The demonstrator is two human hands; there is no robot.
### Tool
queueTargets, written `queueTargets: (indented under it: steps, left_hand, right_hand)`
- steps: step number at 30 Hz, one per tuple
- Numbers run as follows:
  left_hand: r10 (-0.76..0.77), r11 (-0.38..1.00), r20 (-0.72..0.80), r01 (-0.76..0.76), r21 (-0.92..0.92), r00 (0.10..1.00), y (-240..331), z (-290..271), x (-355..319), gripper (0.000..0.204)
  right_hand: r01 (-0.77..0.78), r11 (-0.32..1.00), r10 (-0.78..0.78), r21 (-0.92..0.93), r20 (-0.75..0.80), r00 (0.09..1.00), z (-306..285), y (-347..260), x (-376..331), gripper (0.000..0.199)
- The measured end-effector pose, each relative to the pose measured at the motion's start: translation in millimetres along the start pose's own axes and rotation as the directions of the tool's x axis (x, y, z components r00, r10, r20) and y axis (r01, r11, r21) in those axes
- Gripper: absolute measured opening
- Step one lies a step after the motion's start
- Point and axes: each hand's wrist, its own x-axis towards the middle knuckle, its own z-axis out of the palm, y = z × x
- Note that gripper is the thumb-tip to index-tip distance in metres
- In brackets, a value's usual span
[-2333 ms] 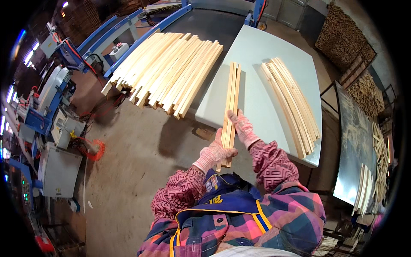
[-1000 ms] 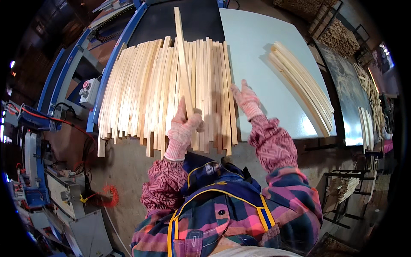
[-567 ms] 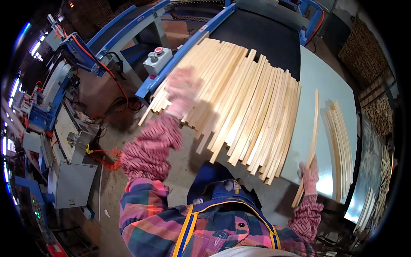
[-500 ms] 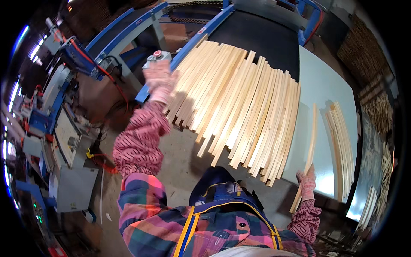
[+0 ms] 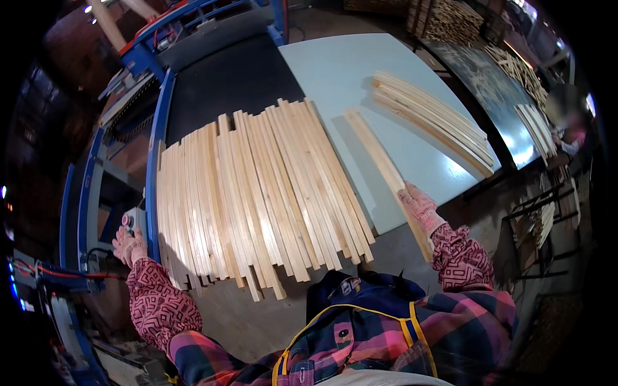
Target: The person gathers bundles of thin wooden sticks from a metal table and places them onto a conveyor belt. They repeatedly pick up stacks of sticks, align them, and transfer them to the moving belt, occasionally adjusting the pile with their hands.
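My right hand (image 5: 420,203), in a pinkish knit glove, is closed around a long pale wooden strip (image 5: 380,154). The strip slants over the light grey tabletop (image 5: 341,138), its near end hanging past the edge. My left hand (image 5: 129,247), gloved alike, has its fingers apart beside a small grey control box (image 5: 135,219) with a red button. Whether the fingertips touch the box, I cannot tell. Between my hands, a broad row of wooden strips (image 5: 257,193) lies side by side on the black conveyor belt (image 5: 225,87), their near ends uneven and overhanging.
A bundle of strips (image 5: 431,122) rests farther right on the grey tabletop. A blue rail (image 5: 156,141) edges the belt's left side. Beyond the tabletop stand a dark metal table (image 5: 473,71) and stacked wood (image 5: 450,22). Another person (image 5: 571,125) shows blurred at far right.
The view has swung to the right. My left hand has moved from over the control box to its near side. My right hand keeps its hold on the wooden strip.
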Motion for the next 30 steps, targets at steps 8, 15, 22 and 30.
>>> queueTargets:
  steps: [8, 15, 22, 30]
  left_hand:
    - [0.309, 0.923, -0.267, -0.356, -0.148, 0.913, 91.8, 44.2, -135.2, 0.083]
    - [0.67, 0.059, -0.551, -0.776, -0.628, 0.497, 237.0, 49.6, -373.4, 0.075]
    - [0.886, 0.087, -0.311, -0.781, -0.618, 0.345, 326.7, 49.1, -553.6, 0.076]
    - [0.747, 0.231, -0.354, -0.718, -0.656, 0.563, 357.0, 99.5, -587.2, 0.072]
  right_hand:
    - [0.003, 0.785, -0.098, -0.619, -0.12, 0.988, -30.4, 22.0, 8.9, 0.042]
    - [0.065, 0.701, -0.204, -0.71, -0.112, 0.973, -41.9, 49.4, 60.9, 0.047]
    - [-0.065, 0.934, -0.07, -0.351, -0.36, 0.93, -59.1, 92.9, 70.4, 0.048]
    - [0.395, 0.774, -0.342, -0.495, 0.197, 0.919, 3.2, 126.2, 22.4, 0.041]
